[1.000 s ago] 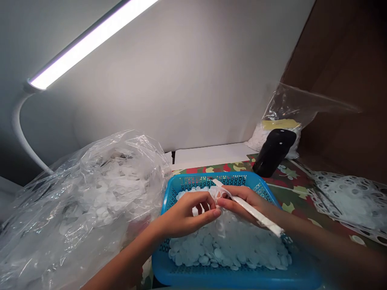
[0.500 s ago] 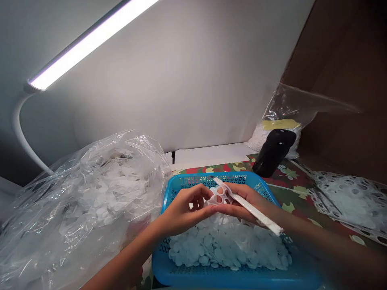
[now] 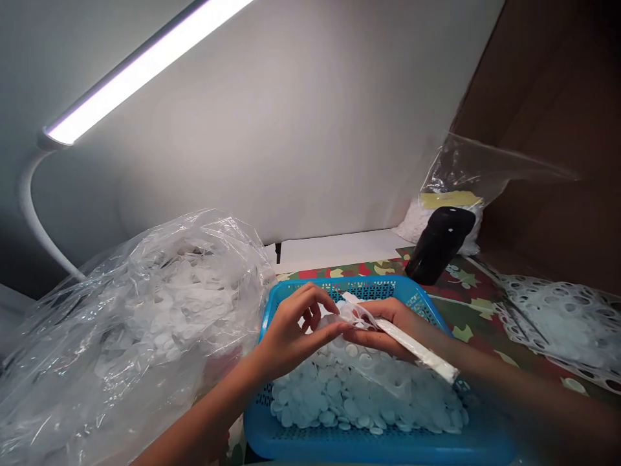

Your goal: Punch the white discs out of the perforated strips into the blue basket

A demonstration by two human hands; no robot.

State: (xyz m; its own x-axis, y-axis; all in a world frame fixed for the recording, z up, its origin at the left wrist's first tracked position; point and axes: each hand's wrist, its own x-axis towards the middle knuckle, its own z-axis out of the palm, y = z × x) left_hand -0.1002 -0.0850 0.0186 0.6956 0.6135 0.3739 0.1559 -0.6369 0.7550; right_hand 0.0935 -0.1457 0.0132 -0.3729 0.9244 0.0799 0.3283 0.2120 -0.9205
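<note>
My left hand (image 3: 295, 333) is curled over the basket, its thumb and fingers closed at the edge of a white sheet with round holes (image 3: 361, 317). My right hand (image 3: 395, 320) holds that sheet too, along with a slim tool wrapped in white (image 3: 422, 356) lying across its palm. The tool's narrow end points up and left; what kind it is I cannot tell. Part of the sheet hangs below the fingers. Underneath, many small white discs (image 3: 334, 401) fill the blue plastic basket (image 3: 378, 450).
A clear plastic bag of white pieces (image 3: 179, 304) lies to the left. On the right are a stack of holed white sheets (image 3: 572, 317) and a black object (image 3: 439, 246). Behind that stands another clear bag (image 3: 451, 200). A lit lamp (image 3: 145, 74) hangs over the upper left.
The holed sheet has tilted and turned between my hands, with more of it now hanging below. My left fingers have lifted slightly, and the tool has shifted a little down.
</note>
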